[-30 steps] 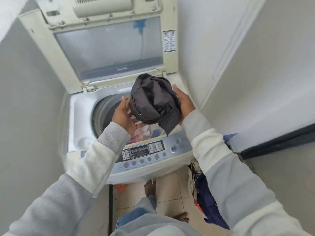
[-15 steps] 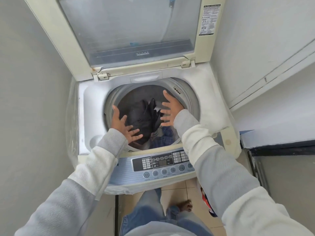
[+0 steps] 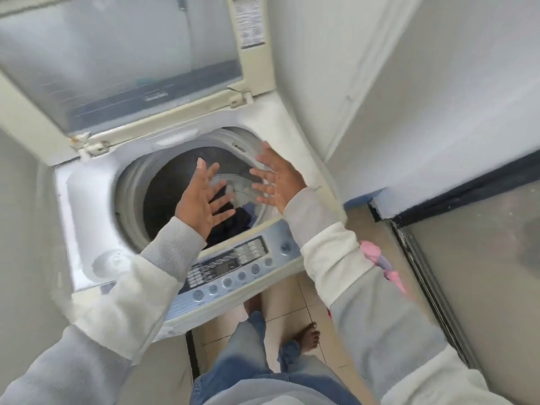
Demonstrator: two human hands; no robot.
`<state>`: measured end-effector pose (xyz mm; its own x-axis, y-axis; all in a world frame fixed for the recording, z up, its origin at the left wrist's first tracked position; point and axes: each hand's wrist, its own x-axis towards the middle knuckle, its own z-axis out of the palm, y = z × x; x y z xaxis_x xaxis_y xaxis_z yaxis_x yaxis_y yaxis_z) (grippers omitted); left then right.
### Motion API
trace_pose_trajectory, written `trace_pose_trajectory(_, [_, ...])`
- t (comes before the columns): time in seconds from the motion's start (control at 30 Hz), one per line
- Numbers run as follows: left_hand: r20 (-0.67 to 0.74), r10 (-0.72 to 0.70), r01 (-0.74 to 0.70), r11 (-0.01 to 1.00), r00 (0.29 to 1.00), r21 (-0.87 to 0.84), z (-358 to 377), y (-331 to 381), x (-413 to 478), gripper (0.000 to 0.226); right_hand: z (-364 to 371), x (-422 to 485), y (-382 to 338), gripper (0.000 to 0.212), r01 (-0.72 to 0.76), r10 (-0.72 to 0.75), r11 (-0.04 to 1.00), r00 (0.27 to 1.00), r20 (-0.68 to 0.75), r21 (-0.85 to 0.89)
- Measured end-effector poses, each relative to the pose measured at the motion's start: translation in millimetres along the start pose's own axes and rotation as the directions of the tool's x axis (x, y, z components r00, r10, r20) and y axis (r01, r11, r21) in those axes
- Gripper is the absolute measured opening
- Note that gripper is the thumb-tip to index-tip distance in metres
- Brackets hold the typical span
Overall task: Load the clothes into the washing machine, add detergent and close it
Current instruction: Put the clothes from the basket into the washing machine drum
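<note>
**Head view, looking down.** A grey wall point(image 3: 20, 229) is running along the left edge, and the white washing machine point(image 3: 84, 200) is standing just beside it. Its lid point(image 3: 117, 54) is standing raised at the back, with a printed label point(image 3: 248, 21) sitting on the right side of its frame. Below the lid the round drum point(image 3: 128, 182) is lying open.

The left hand point(image 3: 201, 200) is hovering over the near left part of the drum, fingers spread wide and straight, holding nothing. Dark clothes point(image 3: 233, 223) are lying inside the drum toward its near side, showing between and below the two hands. A blue cloth point(image 3: 251, 207) is showing just right of them, its shape lost to blur.

The right hand point(image 3: 277, 179) is hovering over the drum's right rim, likewise spread wide and holding nothing, its palm facing the left hand. The two hands are not touching each other.

The control panel point(image 3: 233, 267) is running along the machine's front edge, partly covered by both sleeves. Lower down, a bare foot point(image 3: 306, 337) is standing on the tiled floor point(image 3: 292, 302). At the right, something pink point(image 3: 377, 255) is peeking from behind the right sleeve, and a dark frame point(image 3: 455, 194) is crossing the corner.
</note>
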<state>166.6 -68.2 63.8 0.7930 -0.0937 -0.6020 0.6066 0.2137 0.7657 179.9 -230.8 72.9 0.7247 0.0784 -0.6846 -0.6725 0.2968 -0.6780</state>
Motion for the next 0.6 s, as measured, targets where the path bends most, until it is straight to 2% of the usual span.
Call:
trace_pose_trajectory(0.07, [0.079,0.113,-0.124,0.979,0.990,0.162,33,-9,-12,0.053,-21,-25,4,0.053,0.190,-0.196,0.980,0.974,-0.111,-0.067])
trace_pose_trajectory(0.13, [0.237,0.233,-0.301,0.902,0.943,0.310,60,-21,-22,0.058,-47,-47,17,0.054,0.361,-0.397,0.912,0.894,-0.205,-0.192])
trace_pose_trajectory(0.23, [0.544,0.285,-0.561,0.695,0.789,0.449,106,-54,-38,0.072,-100,-82,47,0.058,0.448,-0.603,0.776,0.734,-0.313,-0.443])
trace_pose_trajectory(0.3, [0.706,0.250,-0.713,0.498,0.663,0.493,133,-80,-47,0.085,-136,-98,73,0.061,0.444,-0.678,0.714,0.632,-0.375,-0.542])
trace_pose_trajectory(0.37, [0.819,0.187,-0.821,0.320,0.543,0.472,161,-114,-51,0.087,-176,-106,105,0.063,0.390,-0.682,0.713,0.579,-0.447,-0.582])
trace_pose_trajectory(0.4, [0.856,0.142,-0.852,0.270,0.496,0.449,174,-134,-50,0.087,-197,-107,124,0.062,0.345,-0.661,0.730,0.578,-0.479,-0.590])
trace_pose_trajectory(0.47, [0.895,0.012,-0.876,0.209,0.446,0.434,194,-176,-41,0.096,-238,-104,164,0.056,0.226,-0.575,0.786,0.608,-0.547,-0.576])
trace_pose_trajectory(0.53, [0.865,-0.155,-0.860,0.118,0.478,0.496,207,-224,-23,0.115,-277,-94,212,0.058,0.056,-0.429,0.851,0.645,-0.632,-0.521])
trace_pose_trajectory(0.6, [0.764,-0.309,-0.807,-0.021,0.566,0.590,214,-271,2,0.133,-313,-76,260,0.065,-0.113,-0.292,0.870,0.667,-0.686,-0.479])
